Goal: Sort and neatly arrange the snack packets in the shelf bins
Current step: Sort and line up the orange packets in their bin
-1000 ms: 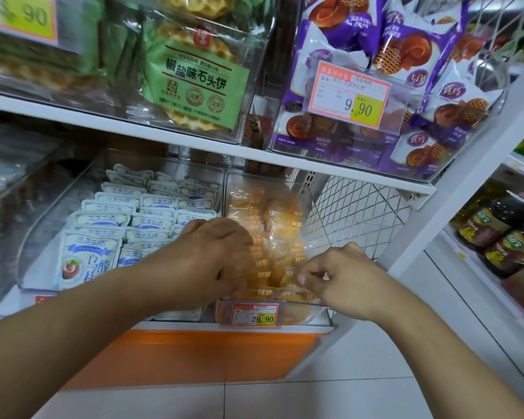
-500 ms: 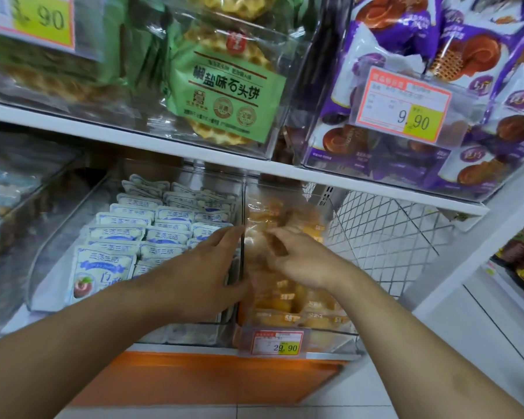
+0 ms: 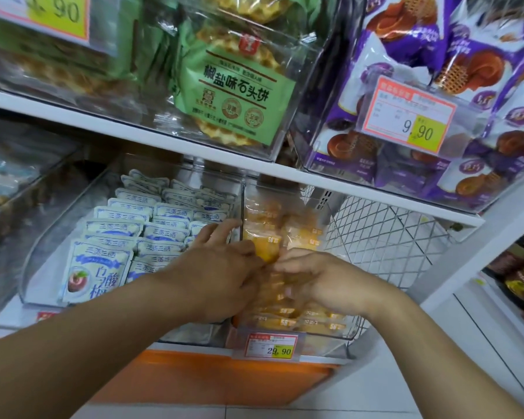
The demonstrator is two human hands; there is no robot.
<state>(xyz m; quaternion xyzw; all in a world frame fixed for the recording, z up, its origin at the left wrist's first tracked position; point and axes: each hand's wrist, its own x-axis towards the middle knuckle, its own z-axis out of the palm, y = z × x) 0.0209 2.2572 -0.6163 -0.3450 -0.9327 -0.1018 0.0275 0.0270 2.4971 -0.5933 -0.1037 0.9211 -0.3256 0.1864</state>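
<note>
A clear bin [image 3: 327, 335] on the lower shelf holds several yellow snack packets [image 3: 303, 234] in clear wrappers. My left hand [image 3: 221, 270] and my right hand [image 3: 321, 279] meet over the middle of this bin. Between their fingertips one yellow packet [image 3: 266, 247] stands up, and both hands pinch it. Left of it, another clear bin [image 3: 58, 225] holds rows of white-and-blue packets [image 3: 118, 228]; my left hand's fingers reach over the wall between the two bins.
A price tag reading 29.90 [image 3: 270, 347] hangs on the bin's front. Green waffle packets [image 3: 233, 86] and purple packets [image 3: 406, 55] fill the bins on the upper shelf. A white wire grid [image 3: 384, 234] closes the shelf's right end. White floor tiles lie below.
Both hands have drawn together over the middle of the yellow-packet bin. The right hand came back from deeper in the bin, and one yellow packet now stands pinched between the fingertips.
</note>
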